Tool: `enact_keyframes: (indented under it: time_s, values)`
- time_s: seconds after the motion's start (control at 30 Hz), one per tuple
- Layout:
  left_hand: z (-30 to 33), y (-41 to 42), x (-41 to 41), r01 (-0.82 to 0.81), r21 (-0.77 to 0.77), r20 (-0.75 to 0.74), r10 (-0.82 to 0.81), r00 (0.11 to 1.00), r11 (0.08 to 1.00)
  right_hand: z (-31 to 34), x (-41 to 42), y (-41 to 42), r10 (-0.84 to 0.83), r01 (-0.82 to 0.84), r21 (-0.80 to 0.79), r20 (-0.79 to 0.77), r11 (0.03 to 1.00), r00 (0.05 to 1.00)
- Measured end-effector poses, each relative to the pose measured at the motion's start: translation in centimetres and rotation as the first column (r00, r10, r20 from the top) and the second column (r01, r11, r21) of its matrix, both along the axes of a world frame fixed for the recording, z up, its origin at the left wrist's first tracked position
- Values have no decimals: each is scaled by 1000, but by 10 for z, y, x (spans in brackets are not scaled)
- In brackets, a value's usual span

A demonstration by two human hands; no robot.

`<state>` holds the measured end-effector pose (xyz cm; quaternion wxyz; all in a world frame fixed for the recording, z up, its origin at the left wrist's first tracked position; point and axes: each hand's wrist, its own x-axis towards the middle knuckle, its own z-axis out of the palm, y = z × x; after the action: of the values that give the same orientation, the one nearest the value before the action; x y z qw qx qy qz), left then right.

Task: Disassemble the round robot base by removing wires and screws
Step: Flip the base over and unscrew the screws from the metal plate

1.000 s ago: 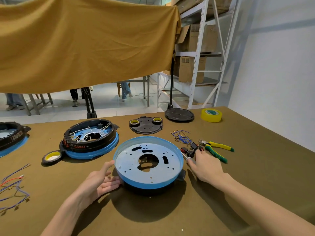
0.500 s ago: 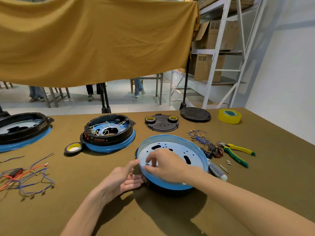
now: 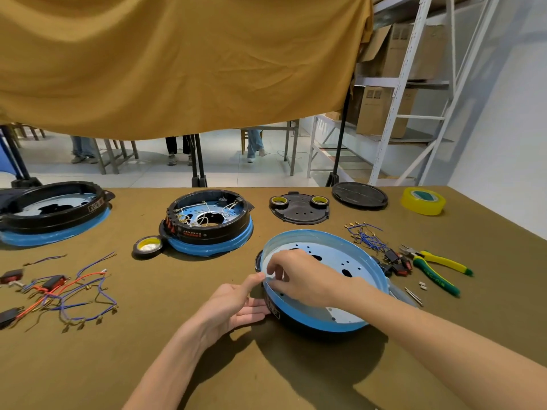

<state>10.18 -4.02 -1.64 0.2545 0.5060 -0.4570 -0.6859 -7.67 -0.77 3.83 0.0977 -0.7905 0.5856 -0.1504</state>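
The round robot base [image 3: 340,255] lies in front of me on the brown table, showing a pale metal plate with holes and a blue rim. My left hand [image 3: 233,303] presses flat against its left side, thumb up on the rim. My right hand [image 3: 299,276] reaches across onto the left part of the plate. Its fingers are bent down at the rim beside my left thumb, and what the fingertips touch is hidden. A grey-handled screwdriver [image 3: 396,291] lies against the base's right side. Loose screws [image 3: 423,286] lie nearby.
Right of the base lie green-yellow pliers [image 3: 435,267], blue wires [image 3: 365,236] and black-red switches [image 3: 396,261]. A second base [image 3: 207,220] with wires, a tape roll [image 3: 147,247] and a third base [image 3: 50,208] stand to the left. A wire pile [image 3: 68,291] lies at near left. Yellow tape [image 3: 423,201] and black covers [image 3: 299,207] sit at the back.
My right hand left the parts at the base's right side and moved onto the plate's left rim. My left hand closed in against the base's side. My view swung left.
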Motion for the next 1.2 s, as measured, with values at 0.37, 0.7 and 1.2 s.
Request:
enact_keyframes:
  time_s: [0.37,0.7,1.2]
  values:
    - [-6,-1,0,28,-30,2,-28,1000,999,10,7,2,-15,29,146,-97,989,995]
    - [-4,2,1,45,-84,-16,-46,999,996,29,9,3,57,-6,245,-204,970,977]
    - [-7,0,2,46,-78,-30,-48,998,996,28,10,5,49,2,252,-194,968,980]
